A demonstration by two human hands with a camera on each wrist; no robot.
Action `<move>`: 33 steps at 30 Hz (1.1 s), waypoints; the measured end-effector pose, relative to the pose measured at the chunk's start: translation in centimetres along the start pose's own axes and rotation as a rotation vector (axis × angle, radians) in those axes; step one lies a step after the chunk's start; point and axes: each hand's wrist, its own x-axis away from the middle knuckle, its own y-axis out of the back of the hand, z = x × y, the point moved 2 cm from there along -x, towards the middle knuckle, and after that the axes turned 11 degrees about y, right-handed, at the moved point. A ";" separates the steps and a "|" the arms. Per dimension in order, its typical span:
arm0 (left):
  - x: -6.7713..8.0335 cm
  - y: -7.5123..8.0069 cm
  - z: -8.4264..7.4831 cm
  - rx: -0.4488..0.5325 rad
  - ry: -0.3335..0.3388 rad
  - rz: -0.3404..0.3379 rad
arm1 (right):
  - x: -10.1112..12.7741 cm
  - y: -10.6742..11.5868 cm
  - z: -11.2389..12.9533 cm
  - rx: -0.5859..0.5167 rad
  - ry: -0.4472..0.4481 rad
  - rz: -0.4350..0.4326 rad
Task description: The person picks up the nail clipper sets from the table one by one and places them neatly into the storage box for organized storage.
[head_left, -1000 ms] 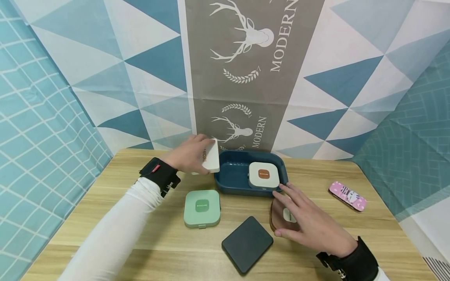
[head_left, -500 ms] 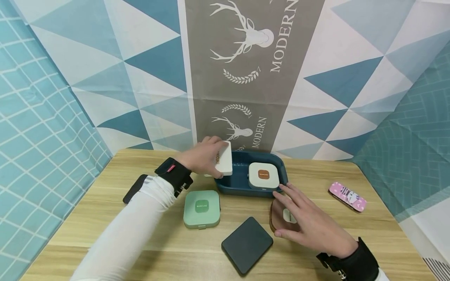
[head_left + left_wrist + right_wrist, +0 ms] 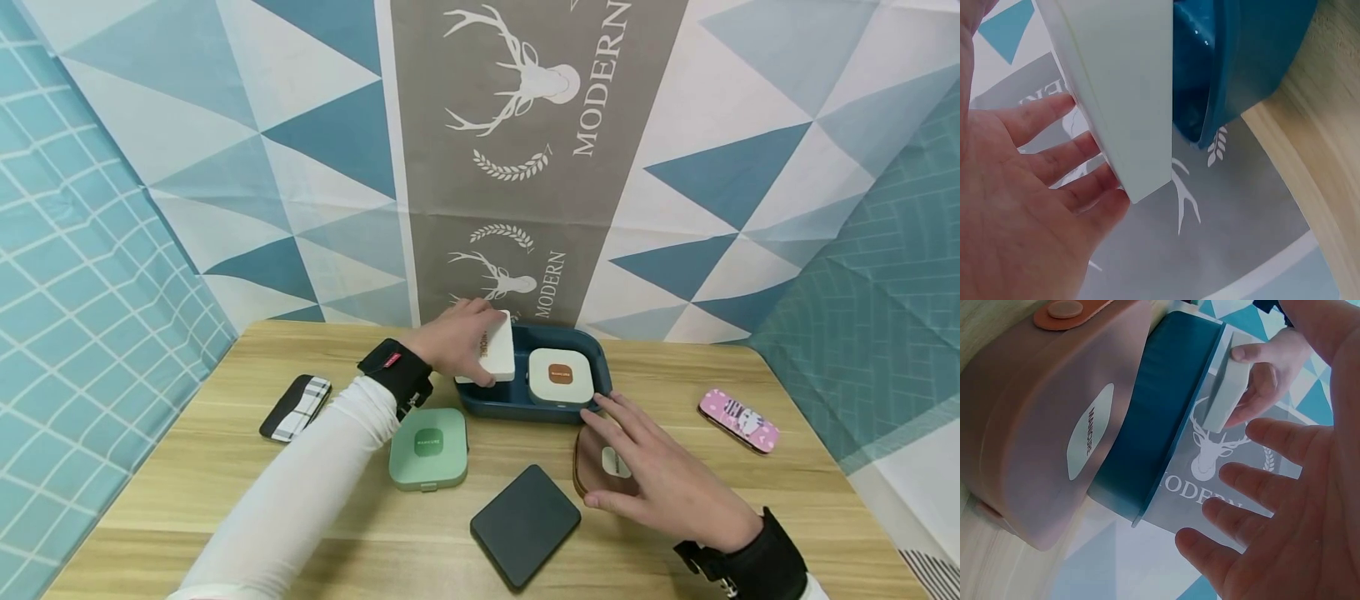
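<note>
An orange-label case (image 3: 561, 375) is filling the right end of the blue tray (image 3: 517, 407), which is sitting at the table's far edge. Above the tray's left end, the left hand (image 3: 456, 340) is gripping a white case (image 3: 498, 350) between thumb and fingers. The right hand (image 3: 667, 479) is hovering with its fingers spread, holding nothing and partly hiding a brown case (image 3: 594, 467) just in front of the tray's right corner.

A green case (image 3: 428, 448) is lying before the tray's left corner, a black slab (image 3: 526, 527) nearer the wearer, a plaid case (image 3: 297, 407) towards the table's left edge, and a pink case (image 3: 738, 420) near its right edge.

The wood-grain table (image 3: 360, 533) is standing against a patterned cloth (image 3: 540, 196) showing triangles and deer heads; blue grid sheeting (image 3: 67, 258) is hanging at left.

Six cases, one slab and one tray are showing.
</note>
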 end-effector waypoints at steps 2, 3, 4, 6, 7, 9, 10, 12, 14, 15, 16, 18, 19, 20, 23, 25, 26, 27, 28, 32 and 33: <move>-0.1 -0.2 -0.2 0.009 -0.006 0.000 | 0.0 0.0 0.0 -0.003 -0.001 0.000; -0.2 -0.4 -0.4 0.015 -0.010 0.000 | 0.0 0.0 0.0 -0.002 -0.001 0.001; -0.3 -0.5 -0.5 0.017 -0.012 0.001 | 0.0 0.0 0.0 0.000 -0.002 0.002; -0.4 -0.7 -0.7 0.026 -0.015 0.002 | 0.1 0.0 0.0 -0.003 -0.004 0.000; -0.5 -0.8 -0.8 0.028 -0.015 0.004 | 0.1 0.0 -0.1 -0.005 -0.005 0.000; -0.7 -1.0 -0.9 0.030 -0.018 0.008 | 0.1 0.0 -0.1 -0.007 -0.007 0.000; -0.9 -1.1 -0.9 0.029 -0.018 0.011 | 0.1 0.0 -0.1 -0.009 -0.008 -0.001; -1.0 -1.3 -1.0 0.028 -0.012 0.020 | 0.0 0.0 -0.1 -0.012 -0.009 0.000; -1.1 -1.4 -1.0 0.029 -0.004 0.032 | 0.0 0.0 -0.1 -0.010 -0.009 0.002; -1.1 -1.6 -1.0 0.028 0.002 0.035 | 0.0 0.0 -0.1 -0.010 -0.009 0.003; -1.1 -1.7 -1.1 0.027 0.008 0.040 | 0.0 0.0 -0.1 -0.010 -0.009 0.003; -1.2 -1.9 -1.2 0.027 0.016 0.046 | 0.0 0.0 -0.1 -0.009 -0.010 0.005; -1.3 -2.1 -1.2 0.025 0.018 0.048 | 0.0 0.0 -0.1 -0.010 -0.011 0.005; -1.4 -2.3 -1.2 0.019 0.019 0.049 | 0.0 0.0 -0.1 -0.013 -0.011 0.004; -1.8 -2.7 -1.1 -0.001 0.025 0.058 | 0.1 0.1 -0.1 -0.016 -0.014 0.006; -2.0 -3.1 -1.0 -0.012 0.028 0.067 | 0.1 0.1 -0.1 -0.018 -0.016 0.006; -2.1 -3.2 -1.0 -0.017 0.030 0.073 | 0.1 0.1 -0.1 -0.018 -0.016 0.007; -2.1 -3.3 -1.0 -0.020 0.032 0.080 | 0.1 0.1 -0.1 -0.016 -0.016 0.009; -2.2 -3.4 -1.0 -0.024 0.036 0.087 | 0.1 0.1 -0.1 -0.015 -0.015 0.009; -2.4 -3.7 -1.0 -0.023 0.037 0.100 | 0.0 0.1 -0.1 -0.011 -0.015 0.011; -2.4 -3.7 -1.1 -0.028 0.038 0.103 | 0.0 0.1 -0.1 -0.011 -0.015 0.010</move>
